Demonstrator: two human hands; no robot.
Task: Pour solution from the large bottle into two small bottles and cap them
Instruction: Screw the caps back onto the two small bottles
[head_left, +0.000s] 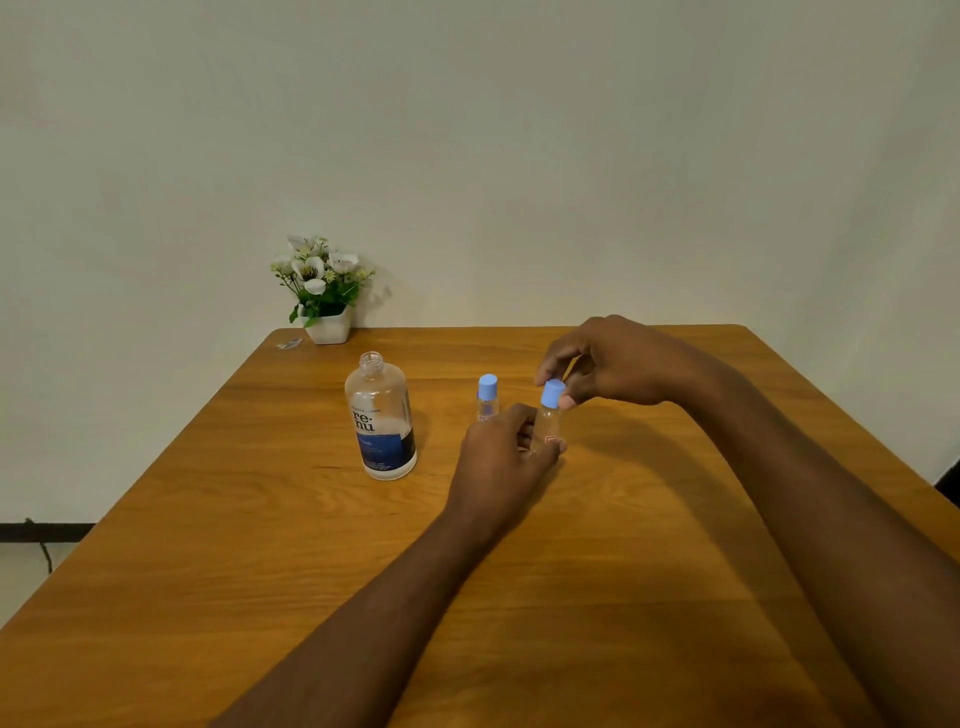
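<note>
Bare left grip (503, 453), bare right grip (621, 364), forearms (363, 613) uncovered to the frame edge

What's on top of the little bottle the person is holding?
A blue cap, pinched by the right hand. The left hand covers much of the small bottle below.

At the centre of the frame, the left hand (501, 447) is gripping the body of a small clear bottle (548, 422) while the right hand (608, 364) is pinching its blue cap (552, 393) from above. Just left of them a second small bottle (487, 399) is standing capped, and further left the large bottle (382, 418) is standing upright with its neck uncapped. Everything is sitting on a wooden table (260, 545), with a white pot of flowers (322, 291) standing at its far left corner in the upper left of the frame.
</note>
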